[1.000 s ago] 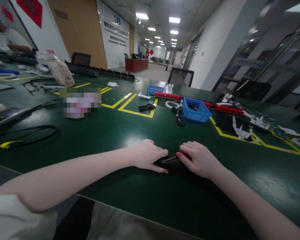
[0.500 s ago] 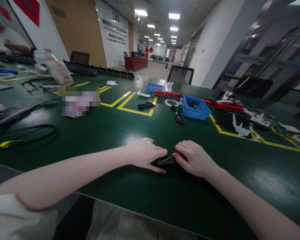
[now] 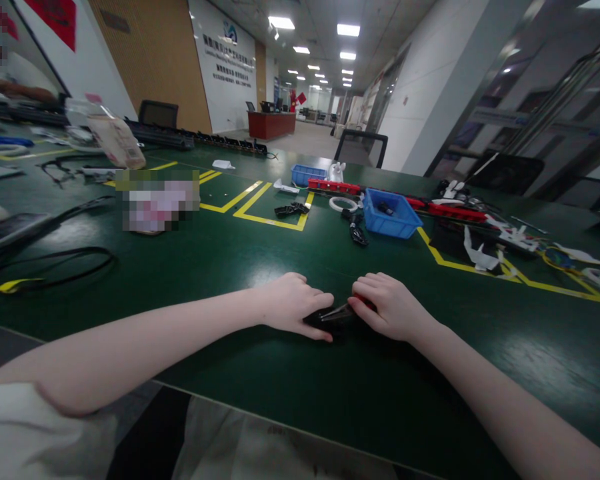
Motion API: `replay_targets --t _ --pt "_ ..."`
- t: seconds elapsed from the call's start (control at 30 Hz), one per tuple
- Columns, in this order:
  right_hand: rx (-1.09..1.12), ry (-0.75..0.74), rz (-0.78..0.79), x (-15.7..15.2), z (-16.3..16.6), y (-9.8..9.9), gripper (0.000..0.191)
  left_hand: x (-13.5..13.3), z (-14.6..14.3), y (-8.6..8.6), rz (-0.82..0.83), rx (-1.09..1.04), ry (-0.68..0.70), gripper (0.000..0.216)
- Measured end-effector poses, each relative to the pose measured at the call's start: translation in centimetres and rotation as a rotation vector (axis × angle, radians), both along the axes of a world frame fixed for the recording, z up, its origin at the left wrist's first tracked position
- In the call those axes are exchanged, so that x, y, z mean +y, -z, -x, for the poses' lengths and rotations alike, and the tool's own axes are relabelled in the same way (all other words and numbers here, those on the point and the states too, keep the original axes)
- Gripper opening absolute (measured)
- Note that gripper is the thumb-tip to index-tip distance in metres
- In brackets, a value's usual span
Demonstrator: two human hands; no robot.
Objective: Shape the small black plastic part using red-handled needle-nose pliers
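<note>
- 2 hands meet at the near edge of the green table (image 3: 220,267): the left hand (image 3: 293,305) presses a small black part (image 3: 325,319) down, and the right hand (image 3: 393,308) grips a red-handled tool (image 3: 353,308) — its tip touching that part.
- Work looks mid-way; nothing set aside.
- Blue bin (image 3: 390,215) and yellow floor-tape lines (image 3: 273,223) lie beyond — an open office hall behind.

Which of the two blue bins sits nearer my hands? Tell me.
The larger blue bin, right of the white ring and on the near side of the red strip. The smaller blue bin lies beyond it, toward the table's far edge.
</note>
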State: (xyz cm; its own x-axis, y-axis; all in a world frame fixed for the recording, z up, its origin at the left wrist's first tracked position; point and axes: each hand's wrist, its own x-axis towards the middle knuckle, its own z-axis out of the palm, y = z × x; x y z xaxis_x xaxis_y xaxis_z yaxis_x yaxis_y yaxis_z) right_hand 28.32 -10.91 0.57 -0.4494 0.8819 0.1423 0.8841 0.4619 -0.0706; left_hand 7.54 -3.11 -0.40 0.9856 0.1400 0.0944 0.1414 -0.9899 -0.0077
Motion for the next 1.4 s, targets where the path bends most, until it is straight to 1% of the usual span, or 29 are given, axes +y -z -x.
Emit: replay_targets --t 0.4,0.6,0.83,1.23,1.4 --pt "-0.032 0.004 -0.052 -0.4 0.8 0.4 0.033 0.0 0.3 0.1 -0.027 -0.032 0.021 0.044" --pt "-0.038 0.002 -0.046 -0.4 0.5 0.1 0.033 0.2 0.3 0.4 -0.008 -0.041 0.006 0.044" --pt "-0.052 0.035 -0.044 -0.3 0.1 -0.1 0.033 0.4 0.3 0.5 0.036 -0.06 0.017 0.043" --pt "-0.02 0.044 -0.01 -0.8 1.0 0.6 0.034 0.4 0.4 0.4 0.039 -0.064 0.041 0.043" --pt "-0.018 0.044 -0.003 -0.8 0.9 0.4 0.034 0.4 0.4 0.2 0.06 -0.053 0.037 0.042"
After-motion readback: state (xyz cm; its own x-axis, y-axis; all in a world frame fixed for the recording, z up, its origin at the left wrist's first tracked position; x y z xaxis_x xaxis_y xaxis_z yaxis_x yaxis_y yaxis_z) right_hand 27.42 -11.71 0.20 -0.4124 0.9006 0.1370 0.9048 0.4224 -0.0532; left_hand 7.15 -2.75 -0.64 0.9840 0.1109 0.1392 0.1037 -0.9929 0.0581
